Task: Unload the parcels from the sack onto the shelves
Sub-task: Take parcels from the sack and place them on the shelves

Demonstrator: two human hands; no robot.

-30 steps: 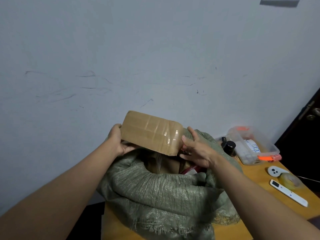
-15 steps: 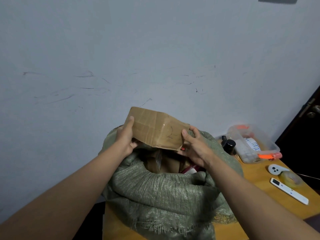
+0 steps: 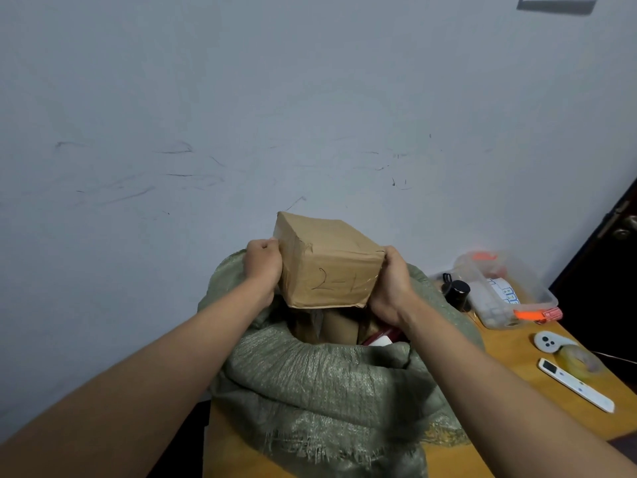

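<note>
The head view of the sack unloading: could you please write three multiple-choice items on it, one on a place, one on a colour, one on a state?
1. Where is the brown parcel?
A. on the wooden table
B. held above the sack's mouth
C. on a shelf

2. What colour is the sack?
A. grey-green
B. blue
C. red

3. How is the parcel held?
A. by the left hand alone
B. by no hand
C. between both hands

Key: 1 B, it hangs over the open sack; 2 A, the woven cloth is grey-green; 3 C, the left hand and right hand grip opposite sides.
</note>
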